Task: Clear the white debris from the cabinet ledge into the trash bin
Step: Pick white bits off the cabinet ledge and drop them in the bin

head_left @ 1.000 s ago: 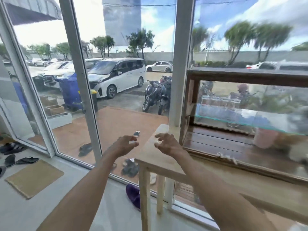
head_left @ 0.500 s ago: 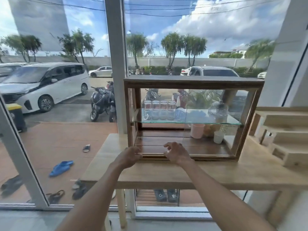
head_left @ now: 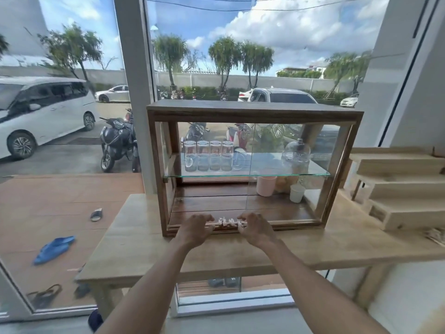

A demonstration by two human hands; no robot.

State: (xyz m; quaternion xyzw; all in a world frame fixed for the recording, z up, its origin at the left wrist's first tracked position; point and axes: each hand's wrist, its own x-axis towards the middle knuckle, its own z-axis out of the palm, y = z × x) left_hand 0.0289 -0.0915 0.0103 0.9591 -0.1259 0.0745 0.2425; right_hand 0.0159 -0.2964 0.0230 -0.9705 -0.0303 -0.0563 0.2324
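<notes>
A wooden cabinet (head_left: 255, 112) with glass panes stands on a light wooden table (head_left: 134, 242). White crumpled debris (head_left: 228, 222) lies in a short row on the cabinet's front bottom ledge. My left hand (head_left: 196, 229) rests at the left end of the row, fingers curled down onto the ledge. At the right end, my right hand (head_left: 254, 227) has its fingers curled against the debris and touches a white scrap. No trash bin is in view.
Inside the cabinet, several glasses (head_left: 209, 159) and a clear bottle (head_left: 295, 154) stand on a glass shelf, with a pink cup (head_left: 266, 186) and a white cup (head_left: 297, 193) below. A stepped wooden rack (head_left: 399, 186) sits at the table's right. Windows stand behind.
The view swung right from the table's corner until it faces the cabinet. Both hands moved forward to the front ledge and now bracket the white debris.
</notes>
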